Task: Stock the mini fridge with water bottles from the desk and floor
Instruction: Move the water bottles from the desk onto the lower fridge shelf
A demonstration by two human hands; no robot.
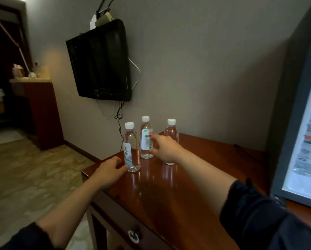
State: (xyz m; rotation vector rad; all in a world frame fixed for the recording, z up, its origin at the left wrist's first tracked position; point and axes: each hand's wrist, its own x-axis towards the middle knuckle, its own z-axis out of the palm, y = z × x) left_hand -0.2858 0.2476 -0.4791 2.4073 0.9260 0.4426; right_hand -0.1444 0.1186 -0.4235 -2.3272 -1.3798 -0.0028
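Three clear water bottles with white caps stand upright on the dark red wooden desk [196, 177]. The left bottle [132, 147] is nearest; my left hand [108, 171] is open beside its base, thumb tip just touching it. The middle bottle [146, 137] has a white and red label; my right hand [164, 149] is open next to it, fingers spread around its right side without closing. The right bottle [171, 130] stands behind my right hand, its lower part hidden. The mini fridge [295, 123] stands open on the desk at the right, several bottles inside.
A black TV [100, 62] hangs on the wall above the desk's left end, cables dangling below it. The desk has a drawer with a metal pull [134, 235]. Tiled floor [25, 177] lies to the left, with a red cabinet [41, 112] further back.
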